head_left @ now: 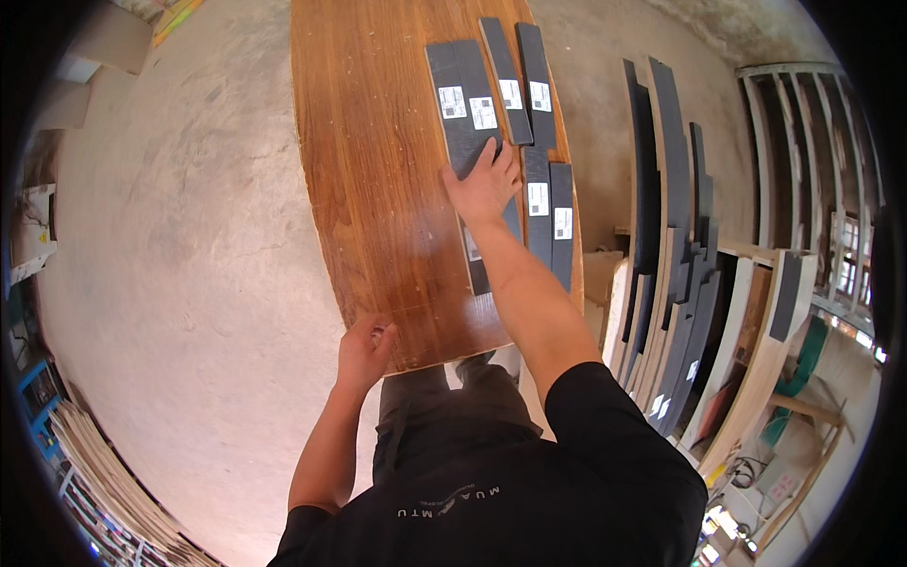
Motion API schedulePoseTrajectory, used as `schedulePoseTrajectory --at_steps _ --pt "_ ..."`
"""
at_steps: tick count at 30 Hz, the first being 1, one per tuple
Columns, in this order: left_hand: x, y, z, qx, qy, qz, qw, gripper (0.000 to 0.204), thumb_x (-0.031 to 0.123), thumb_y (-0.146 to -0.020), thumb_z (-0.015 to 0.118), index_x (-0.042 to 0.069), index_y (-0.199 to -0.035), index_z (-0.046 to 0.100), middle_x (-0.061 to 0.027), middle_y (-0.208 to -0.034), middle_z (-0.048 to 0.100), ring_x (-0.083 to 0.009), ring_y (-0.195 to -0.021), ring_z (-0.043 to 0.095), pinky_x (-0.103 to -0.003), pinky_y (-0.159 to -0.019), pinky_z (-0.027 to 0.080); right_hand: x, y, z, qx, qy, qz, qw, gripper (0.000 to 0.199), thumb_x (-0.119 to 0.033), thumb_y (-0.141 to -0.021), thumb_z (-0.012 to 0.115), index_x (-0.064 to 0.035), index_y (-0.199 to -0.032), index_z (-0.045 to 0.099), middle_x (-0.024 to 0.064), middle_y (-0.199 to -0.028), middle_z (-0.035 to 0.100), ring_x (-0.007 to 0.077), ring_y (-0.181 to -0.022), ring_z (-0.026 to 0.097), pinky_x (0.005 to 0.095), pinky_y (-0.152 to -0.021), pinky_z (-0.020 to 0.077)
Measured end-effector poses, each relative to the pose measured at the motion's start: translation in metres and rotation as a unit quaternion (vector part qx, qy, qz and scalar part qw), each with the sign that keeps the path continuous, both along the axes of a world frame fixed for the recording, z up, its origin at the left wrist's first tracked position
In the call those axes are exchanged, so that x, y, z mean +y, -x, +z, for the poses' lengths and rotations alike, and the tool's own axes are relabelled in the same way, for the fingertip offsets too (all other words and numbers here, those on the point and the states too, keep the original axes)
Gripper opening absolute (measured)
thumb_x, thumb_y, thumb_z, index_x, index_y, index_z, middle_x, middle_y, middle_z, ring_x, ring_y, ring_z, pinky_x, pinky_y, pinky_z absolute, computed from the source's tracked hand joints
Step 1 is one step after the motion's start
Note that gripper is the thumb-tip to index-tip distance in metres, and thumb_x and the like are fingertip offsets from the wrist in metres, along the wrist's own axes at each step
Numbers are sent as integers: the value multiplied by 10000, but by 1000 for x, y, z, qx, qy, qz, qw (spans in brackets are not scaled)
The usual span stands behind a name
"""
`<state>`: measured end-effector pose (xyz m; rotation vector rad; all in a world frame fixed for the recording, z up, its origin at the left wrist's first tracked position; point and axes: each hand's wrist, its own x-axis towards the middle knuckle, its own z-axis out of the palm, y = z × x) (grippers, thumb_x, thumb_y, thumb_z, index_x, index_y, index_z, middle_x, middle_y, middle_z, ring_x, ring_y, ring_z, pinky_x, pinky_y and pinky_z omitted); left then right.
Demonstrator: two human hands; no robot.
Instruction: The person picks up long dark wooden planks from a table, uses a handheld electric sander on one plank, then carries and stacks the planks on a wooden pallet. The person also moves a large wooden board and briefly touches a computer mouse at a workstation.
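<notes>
My right hand [484, 189] lies across a pair of long dark grey boards [458, 71] set side by side on a brown wooden table [378, 170]. Its fingers are spread, the thumb by the boards' left edge and the fingertips towards the right one. White labels are stuck on the boards, and my forearm hides part of their near end. At the table's near left corner is my left hand [365, 352], fingers curled in and no object visible in them. Several shorter dark boards [537, 170] with white labels lie along the table's right side.
Right of the table stands a stack of long dark boards [671, 208] with pale edges. A metal rack [803, 142] is behind it at the far right. Pale planks [113, 482] are piled at the lower left. A concrete floor [189, 265] extends left of the table.
</notes>
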<state>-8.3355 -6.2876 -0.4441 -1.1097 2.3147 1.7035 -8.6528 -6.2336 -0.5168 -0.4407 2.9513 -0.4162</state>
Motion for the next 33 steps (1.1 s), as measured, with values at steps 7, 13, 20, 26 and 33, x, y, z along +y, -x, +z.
schedulePoseTrajectory --at_steps 7,13,20,26,33 --pt "-35 73 10 23 86 -72 993 190 204 -956 694 35 -1036 655 -166 -867 715 -340 -808 721 -409 -686 561 5 -15 18 -33 39 -21 998 1058 -449 -715 830 49 -1518 354 261 -1525 383 445 -1391 349 556 -1139 288" --pt "-46 114 11 78 87 -76 990 203 208 -969 684 26 -1049 646 -161 -889 715 -316 -811 722 -386 -708 564 17 0 55 -26 154 -4 988 1060 -380 -703 824 87 -1513 325 326 -1410 478 481 -1312 434 522 -1144 334" --pt "-24 88 0 19 -11 -86 996 203 188 -970 683 -3 -1027 644 -166 -948 710 -301 -866 716 -363 -742 561 133 -101 64 -28 138 55 988 1067 -358 -681 830 73 -1515 323 292 -1404 469 471 -1258 457 543 -1111 351" --pt "-15 67 -6 -22 11 -126 992 188 162 -964 681 -15 -1018 650 -163 -916 710 -281 -854 714 -355 -755 563 132 -127 43 -35 19 52 998 1136 -393 -649 878 20 -1535 300 284 -1518 337 493 -1377 352 648 -1137 263" --pt "-11 43 -9 51 -27 -96 994 183 156 -970 693 4 -1070 674 -139 -949 711 -222 -868 703 -338 -744 578 103 -99 27 -4 68 40 997 1111 -423 -618 872 -28 -1525 366 283 -1523 315 487 -1394 334 616 -1103 315"
